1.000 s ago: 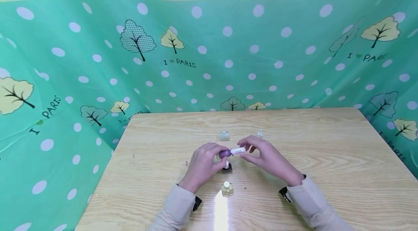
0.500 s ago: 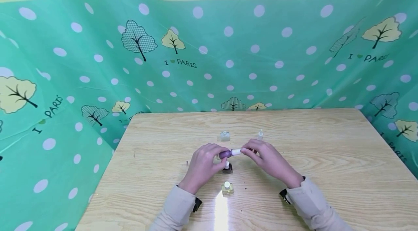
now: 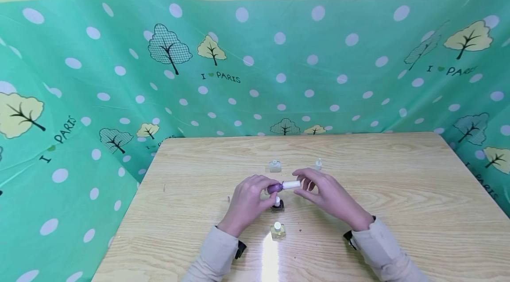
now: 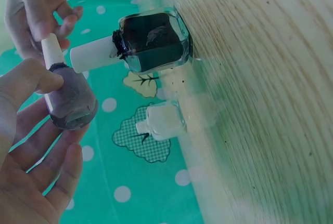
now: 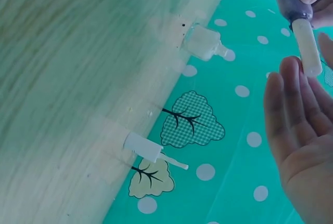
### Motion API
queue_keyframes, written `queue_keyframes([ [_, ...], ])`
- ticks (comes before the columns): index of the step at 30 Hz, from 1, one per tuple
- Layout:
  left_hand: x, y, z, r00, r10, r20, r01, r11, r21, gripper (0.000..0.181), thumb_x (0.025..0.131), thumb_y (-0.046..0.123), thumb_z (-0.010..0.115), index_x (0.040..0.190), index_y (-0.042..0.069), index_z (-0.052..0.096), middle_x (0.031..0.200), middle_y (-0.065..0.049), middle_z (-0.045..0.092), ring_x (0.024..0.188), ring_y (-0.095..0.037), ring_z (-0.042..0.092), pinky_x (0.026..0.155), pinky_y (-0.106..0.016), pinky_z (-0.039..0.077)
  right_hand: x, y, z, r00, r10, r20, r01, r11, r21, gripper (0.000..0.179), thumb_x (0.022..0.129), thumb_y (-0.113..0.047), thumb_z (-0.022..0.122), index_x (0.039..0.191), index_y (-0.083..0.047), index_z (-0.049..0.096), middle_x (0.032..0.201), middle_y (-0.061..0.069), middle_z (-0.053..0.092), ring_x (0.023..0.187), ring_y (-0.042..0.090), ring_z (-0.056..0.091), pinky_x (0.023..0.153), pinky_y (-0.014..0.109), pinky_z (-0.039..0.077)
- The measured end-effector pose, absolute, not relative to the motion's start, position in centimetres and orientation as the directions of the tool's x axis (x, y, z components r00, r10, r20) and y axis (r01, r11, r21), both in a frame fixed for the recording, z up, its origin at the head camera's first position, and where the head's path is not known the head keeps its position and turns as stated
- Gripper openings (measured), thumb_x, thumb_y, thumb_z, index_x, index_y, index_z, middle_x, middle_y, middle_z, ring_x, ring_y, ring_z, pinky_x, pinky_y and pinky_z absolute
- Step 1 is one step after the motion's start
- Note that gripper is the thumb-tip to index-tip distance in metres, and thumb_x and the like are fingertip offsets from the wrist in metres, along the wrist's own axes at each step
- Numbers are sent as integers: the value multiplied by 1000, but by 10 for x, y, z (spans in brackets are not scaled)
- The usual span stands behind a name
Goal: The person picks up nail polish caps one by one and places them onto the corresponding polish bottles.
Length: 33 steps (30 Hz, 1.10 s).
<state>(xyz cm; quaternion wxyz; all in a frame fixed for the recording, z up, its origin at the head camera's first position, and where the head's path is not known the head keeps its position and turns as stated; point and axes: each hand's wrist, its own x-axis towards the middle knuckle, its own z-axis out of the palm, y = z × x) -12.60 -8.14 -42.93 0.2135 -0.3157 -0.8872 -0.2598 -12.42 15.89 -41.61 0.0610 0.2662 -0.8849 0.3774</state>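
Observation:
My left hand (image 3: 248,200) holds a purple nail polish bottle (image 3: 274,188) between thumb and fingers, tipped on its side with its white cap (image 3: 291,184) toward the right hand. In the left wrist view the thumb presses on the glass of that nail polish bottle (image 4: 73,102) near its neck. My right hand (image 3: 328,191) is around the cap's end, thumb and fingers spread apart and holding nothing. The right wrist view shows its fingers (image 5: 291,109) extended beside the cap. Just below the left hand a dark nail polish bottle (image 3: 277,206) stands upright on the table.
A yellow nail polish bottle (image 3: 278,231) stands nearer the front. Behind the hands is a pale, uncapped bottle (image 3: 275,167). To its right, a white cap stands with its brush (image 5: 174,162) pointing up. A patterned green cloth (image 3: 255,65) hangs behind the wooden table (image 3: 398,193).
Half a second ago the right fingers pinched the white cap; now they have let go and spread apart, with the cap fully visible. The left hand keeps the purple bottle in the same place.

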Motion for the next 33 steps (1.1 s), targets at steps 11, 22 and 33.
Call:
queue_keyframes([
  [11, -126, -82, -428, -688, 461, 560, 693, 648, 317, 19, 79, 12, 81, 97, 16, 77, 89, 7, 74, 77, -6, 63, 68, -20, 55, -124, 159, -415, -825, -442, 352, -562, 582, -588, 19, 92, -16, 70, 111, -19, 72, 95, -12, 68, 72, -2, 55, 62, 19, 52],
  [22, -126, -82, -426, -665, 473, 578, 716, 623, 315, 19, 80, 13, 80, 99, 16, 76, 92, 8, 73, 80, -5, 64, 72, -19, 55, -126, 156, -414, -883, -390, 262, -465, 643, -608, 24, 102, -31, 56, 82, -24, 67, 67, -15, 54, 56, 0, 44, 51, 20, 43],
  [33, -125, -86, -428, -688, 453, 567, 693, 642, 328, 19, 80, 14, 81, 99, 16, 77, 92, 7, 74, 82, -6, 65, 75, -22, 56, -125, 160, -411, -848, -438, 297, -520, 586, -621, 25, 91, -24, 72, 113, -14, 70, 91, -11, 67, 73, -1, 58, 65, 18, 55],
])
